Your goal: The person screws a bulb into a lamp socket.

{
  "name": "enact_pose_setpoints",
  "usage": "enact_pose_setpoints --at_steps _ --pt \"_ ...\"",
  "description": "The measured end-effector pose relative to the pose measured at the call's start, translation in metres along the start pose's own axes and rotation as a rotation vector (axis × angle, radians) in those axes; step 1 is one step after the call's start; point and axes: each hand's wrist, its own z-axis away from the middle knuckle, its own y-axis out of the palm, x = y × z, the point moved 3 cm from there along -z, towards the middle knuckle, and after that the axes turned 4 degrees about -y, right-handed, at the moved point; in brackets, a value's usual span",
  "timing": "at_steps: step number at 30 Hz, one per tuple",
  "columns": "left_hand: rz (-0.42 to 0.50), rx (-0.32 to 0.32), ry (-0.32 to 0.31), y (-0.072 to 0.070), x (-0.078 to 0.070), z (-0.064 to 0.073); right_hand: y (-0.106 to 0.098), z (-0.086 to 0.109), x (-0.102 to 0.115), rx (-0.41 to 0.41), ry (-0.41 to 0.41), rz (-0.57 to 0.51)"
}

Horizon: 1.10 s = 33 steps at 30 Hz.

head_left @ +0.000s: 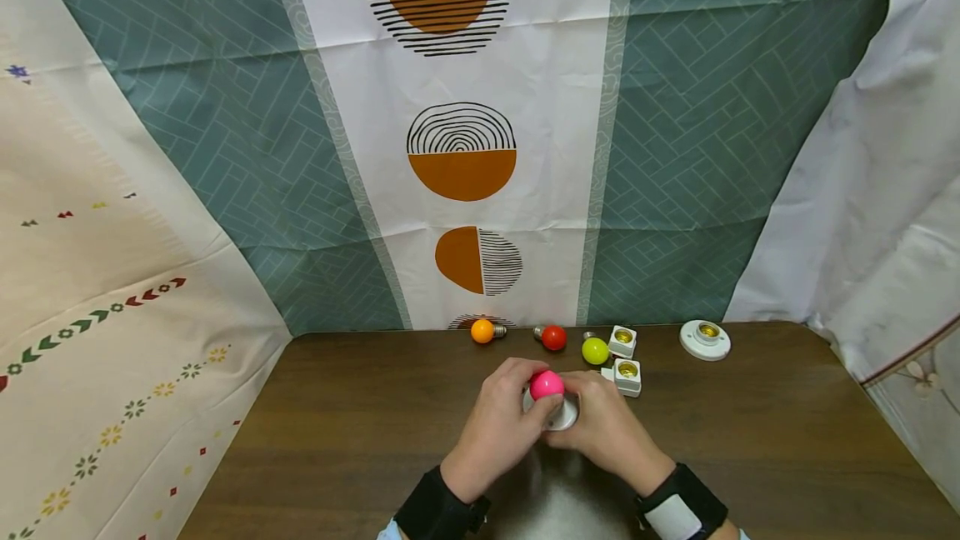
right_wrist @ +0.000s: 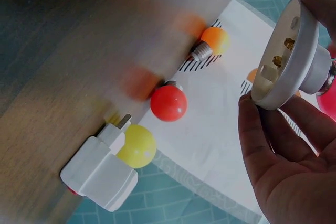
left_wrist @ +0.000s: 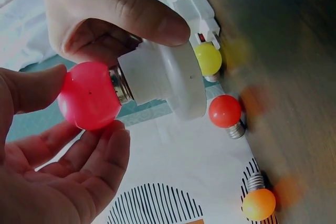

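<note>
Over the middle of the table, both hands meet at one bulb and its holder. My left hand (head_left: 497, 417) pinches the pink bulb (left_wrist: 90, 96) between thumb and fingertips. The round white bulb holder (left_wrist: 181, 80) is gripped by my right hand (head_left: 606, 425), its thumb on the base in the left wrist view. Part of the bulb's metal screw cap (left_wrist: 122, 85) shows at the mouth of the holder; the rest is hidden inside. The right wrist view shows the holder's underside, with brass screws (right_wrist: 277, 61) in its hollow.
Along the table's back edge lie an orange bulb (head_left: 482, 331), a red bulb (head_left: 553, 337) and a yellow-green bulb (head_left: 596, 351). Beside them are two white plug-in sockets (head_left: 627, 387). Another round white holder (head_left: 705, 348) sits farther right. A patterned cloth (head_left: 555, 148) hangs behind the table.
</note>
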Motion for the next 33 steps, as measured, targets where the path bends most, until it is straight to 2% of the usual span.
enact_pose_setpoints --at_steps 4,7,18,33 --pt "-0.005 0.036 0.013 -0.0001 -0.0001 0.0 0.0011 0.0003 -0.0008 0.008 0.007 0.003" --pt "-0.006 0.04 0.006 0.0002 -0.0002 0.0003 0.0012 0.0005 -0.0011 0.007 0.014 -0.003" --pt "0.023 -0.078 -0.067 0.0003 0.0005 0.0 0.0008 0.0012 -0.0017 0.019 0.032 -0.018" --pt "0.014 -0.07 -0.03 0.0001 -0.001 0.0006 0.0008 -0.0001 -0.0014 0.057 0.056 -0.022"
